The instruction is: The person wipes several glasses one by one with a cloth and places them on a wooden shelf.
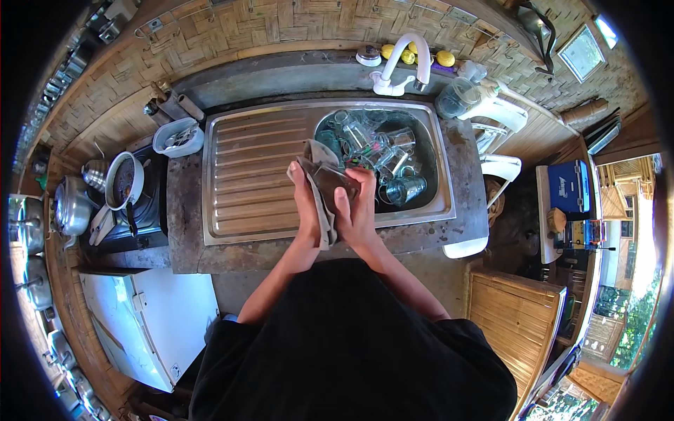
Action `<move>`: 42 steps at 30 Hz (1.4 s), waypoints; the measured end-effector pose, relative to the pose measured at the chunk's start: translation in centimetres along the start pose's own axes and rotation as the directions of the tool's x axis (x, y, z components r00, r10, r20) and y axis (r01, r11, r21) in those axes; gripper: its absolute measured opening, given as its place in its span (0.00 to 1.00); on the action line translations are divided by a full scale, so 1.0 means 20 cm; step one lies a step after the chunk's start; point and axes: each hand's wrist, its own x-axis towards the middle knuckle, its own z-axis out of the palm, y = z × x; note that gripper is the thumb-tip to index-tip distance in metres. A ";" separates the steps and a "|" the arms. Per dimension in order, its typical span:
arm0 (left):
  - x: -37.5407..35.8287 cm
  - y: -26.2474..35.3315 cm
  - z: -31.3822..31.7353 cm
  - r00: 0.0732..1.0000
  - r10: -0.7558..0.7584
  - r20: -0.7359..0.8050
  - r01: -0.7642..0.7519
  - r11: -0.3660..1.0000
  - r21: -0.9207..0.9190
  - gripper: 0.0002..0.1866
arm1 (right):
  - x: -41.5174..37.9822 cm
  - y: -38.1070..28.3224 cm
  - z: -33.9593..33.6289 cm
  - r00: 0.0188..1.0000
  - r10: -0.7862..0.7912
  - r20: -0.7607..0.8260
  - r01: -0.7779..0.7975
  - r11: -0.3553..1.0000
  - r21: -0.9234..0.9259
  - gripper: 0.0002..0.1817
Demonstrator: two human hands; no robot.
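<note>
A grey-brown cloth (324, 177) is bunched between both of my hands, above the front edge of the steel sink (242, 168). My left hand (307, 203) grips the cloth from the left side. My right hand (359, 210) presses against it from the right, fingers pointing up. Just beyond the hands, the sink basin (437, 165) holds several clear drinking glasses (393, 165) lying and standing in a heap. The ribbed draining board lies to the left of my hands.
A white tap (406, 63) rises behind the basin, with yellow fruits (445, 58) on the ledge. A white bowl (177, 137) sits left of the drainer. Further left a stove carries a saucepan (125, 181) and kettle (70, 207). A white cabinet (151, 319) stands below.
</note>
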 end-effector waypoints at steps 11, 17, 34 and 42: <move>0.01 0.18 -0.08 0.970 0.173 0.173 -0.212 0.948 0.239 0.13 | 0.06 -0.03 -0.08 0.642 0.669 0.374 -0.738 0.407 0.538 0.19; 0.00 0.22 -0.06 0.982 -0.044 0.181 0.001 0.973 0.233 0.13 | 0.10 0.05 -0.13 0.596 0.584 0.551 -0.796 0.517 0.314 0.19; -0.16 0.25 0.18 0.979 -0.162 0.125 0.180 0.973 -0.147 0.42 | 0.11 -0.13 0.01 0.988 -0.096 0.124 0.118 0.976 -0.183 0.31; -0.09 0.20 0.04 0.980 -0.197 0.028 0.199 0.968 -0.153 0.44 | 0.00 -0.06 0.02 0.986 -0.082 0.144 0.093 0.993 -0.071 0.37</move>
